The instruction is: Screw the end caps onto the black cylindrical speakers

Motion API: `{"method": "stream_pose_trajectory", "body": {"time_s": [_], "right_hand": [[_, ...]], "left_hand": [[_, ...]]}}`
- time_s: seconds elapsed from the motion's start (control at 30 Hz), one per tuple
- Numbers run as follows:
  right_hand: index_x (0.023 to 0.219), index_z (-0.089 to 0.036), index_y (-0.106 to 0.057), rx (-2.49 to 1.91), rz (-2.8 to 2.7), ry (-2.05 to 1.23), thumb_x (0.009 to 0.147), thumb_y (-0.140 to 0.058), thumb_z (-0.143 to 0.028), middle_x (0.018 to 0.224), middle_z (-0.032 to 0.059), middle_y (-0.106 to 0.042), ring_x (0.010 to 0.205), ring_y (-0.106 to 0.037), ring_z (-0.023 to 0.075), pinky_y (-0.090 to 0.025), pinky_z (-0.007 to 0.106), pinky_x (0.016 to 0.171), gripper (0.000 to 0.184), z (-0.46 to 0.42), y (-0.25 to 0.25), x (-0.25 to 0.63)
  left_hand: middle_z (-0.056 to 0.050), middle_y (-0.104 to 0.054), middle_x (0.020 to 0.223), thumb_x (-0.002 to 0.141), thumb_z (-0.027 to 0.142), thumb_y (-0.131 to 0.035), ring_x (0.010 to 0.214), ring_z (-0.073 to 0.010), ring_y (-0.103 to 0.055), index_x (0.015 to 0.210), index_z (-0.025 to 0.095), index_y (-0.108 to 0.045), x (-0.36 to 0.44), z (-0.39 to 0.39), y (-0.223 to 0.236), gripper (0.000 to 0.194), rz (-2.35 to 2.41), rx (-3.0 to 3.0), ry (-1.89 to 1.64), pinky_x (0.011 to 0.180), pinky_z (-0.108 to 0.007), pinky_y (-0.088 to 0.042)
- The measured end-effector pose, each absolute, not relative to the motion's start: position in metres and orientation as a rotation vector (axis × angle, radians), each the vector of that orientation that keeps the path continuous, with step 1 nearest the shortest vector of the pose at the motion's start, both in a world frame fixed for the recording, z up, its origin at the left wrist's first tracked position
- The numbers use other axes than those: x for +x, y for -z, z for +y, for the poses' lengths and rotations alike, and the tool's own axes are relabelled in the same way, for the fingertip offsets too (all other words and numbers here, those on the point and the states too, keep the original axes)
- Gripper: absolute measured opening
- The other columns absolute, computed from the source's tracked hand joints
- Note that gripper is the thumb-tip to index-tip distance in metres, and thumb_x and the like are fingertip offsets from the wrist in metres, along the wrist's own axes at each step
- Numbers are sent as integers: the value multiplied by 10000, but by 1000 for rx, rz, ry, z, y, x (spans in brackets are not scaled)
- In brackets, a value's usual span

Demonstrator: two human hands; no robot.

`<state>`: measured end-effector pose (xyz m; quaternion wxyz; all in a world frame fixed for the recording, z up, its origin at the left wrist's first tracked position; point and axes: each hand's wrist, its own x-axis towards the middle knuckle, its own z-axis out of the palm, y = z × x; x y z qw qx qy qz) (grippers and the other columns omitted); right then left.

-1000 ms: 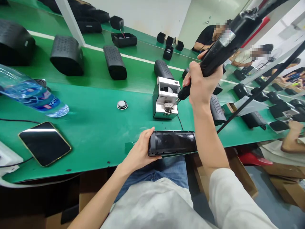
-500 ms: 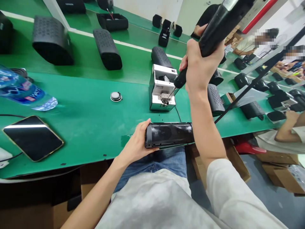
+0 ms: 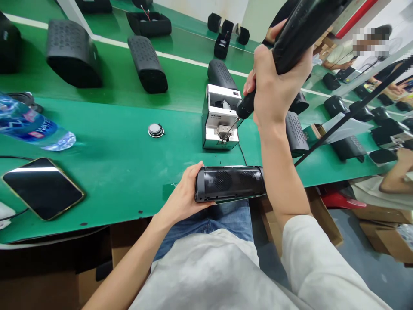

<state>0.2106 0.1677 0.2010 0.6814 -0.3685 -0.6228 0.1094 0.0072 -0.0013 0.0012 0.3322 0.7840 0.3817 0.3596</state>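
My left hand (image 3: 185, 193) grips the left end of a black speaker housing (image 3: 230, 183) at the table's front edge, thumb on top and fingers beneath. My right hand (image 3: 274, 82) is wrapped around a black electric screwdriver (image 3: 300, 36), which slants down to the left. Its thin bit reaches the front of a small white and silver screw feeder (image 3: 221, 116); whether the tip touches a screw is too small to tell. My right forearm passes over the right end of the housing. A small round silver-grey part (image 3: 156, 130) lies left of the feeder.
A phone (image 3: 43, 187) and a water bottle (image 3: 35, 125) lie on the left of the green table (image 3: 119, 172). Black speakers (image 3: 146, 64) stand behind on a green surface. A dark slanting bar (image 3: 351, 114) crosses the right side. A co-worker's arm (image 3: 398, 172) shows at far right.
The view has shifted slightly. My hands, the speaker housing and the screwdriver hold nearly the same positions, with the bit still at the screw feeder's front.
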Motion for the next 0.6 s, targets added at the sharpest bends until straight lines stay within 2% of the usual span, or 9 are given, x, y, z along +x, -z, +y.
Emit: {"method": "stream_pose_trajectory", "body": {"time_s": [0.13, 0.27, 0.4, 0.5, 0.6], "right_hand": [[1039, -343, -507, -626, -1418, -268, 962, -609, -207, 957, -31, -605, 471, -462, 136, -434, 393, 431, 186, 162, -207, 206], [1029, -356, -470, -699, -1399, -236, 972, -590, -241, 883, -33, -559, 506, -470, 166, -486, 394, 450, 175, 162, -211, 206], [1011, -352, -529, -637, -1366, -289, 943, -637, -204, 897, -46, -570, 483, -442, 138, -457, 370, 426, 196, 164, -208, 210], [1067, -350, -571, -779, -1422, -371, 991, -729, -328, 868, -35, -564, 543, -579, 164, -526, 361, 466, 177, 163, -207, 219], [1161, -367, -593, -938, -1496, -516, 1011, -765, -537, 858, -24, -564, 672, -716, 211, -587, 345, 501, 285, 161, -210, 226]], "left_hand": [[-205, -394, 1715, 843, 310, -982, 1607, -439, -469, 1780, 387, -30, 7, -1, -1, 1339, 1002, 2063, -938, 1289, -685, -475], [-205, -411, 1708, 851, 335, -978, 1596, -439, -484, 1780, 384, -41, 8, -1, -1, 1320, 998, 2067, -952, 1284, -679, -482], [-205, -405, 1709, 866, 347, -968, 1599, -435, -476, 1776, 381, -53, 8, -1, -1, 1292, 1002, 2058, -932, 1293, -683, -468], [-203, -408, 1703, 863, 354, -970, 1594, -433, -477, 1775, 381, -61, 8, -1, -1, 1288, 1000, 2056, -933, 1295, -685, -464], [-197, -416, 1694, 858, 343, -971, 1590, -430, -481, 1774, 387, -68, 7, -1, -1, 1287, 1002, 2053, -934, 1293, -678, -469]]}}
